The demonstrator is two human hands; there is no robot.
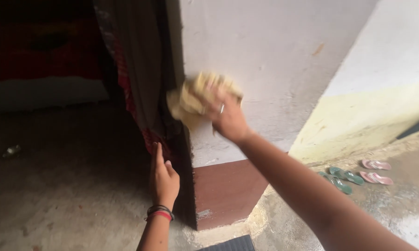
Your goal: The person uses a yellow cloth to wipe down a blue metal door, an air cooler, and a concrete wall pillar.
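Observation:
My right hand [228, 118] presses a crumpled yellowish cloth [193, 97] against the white wall [274, 60], close to its left corner. A ring shows on one finger of that hand. My left hand [164, 176] is lower down, fingers straight and together, resting flat against the dark curtain [139, 69] that hangs beside the corner. Dark and red bangles circle my left wrist. The cloth is blurred by motion.
The wall has a reddish-brown base band [225, 190]. A pair of green sandals [342, 179] and a pair of pink sandals [376, 171] lie on the concrete floor at right. A dark ribbed mat [228, 244] is at the bottom edge. The dim room at left holds a small object [12, 150] on its floor.

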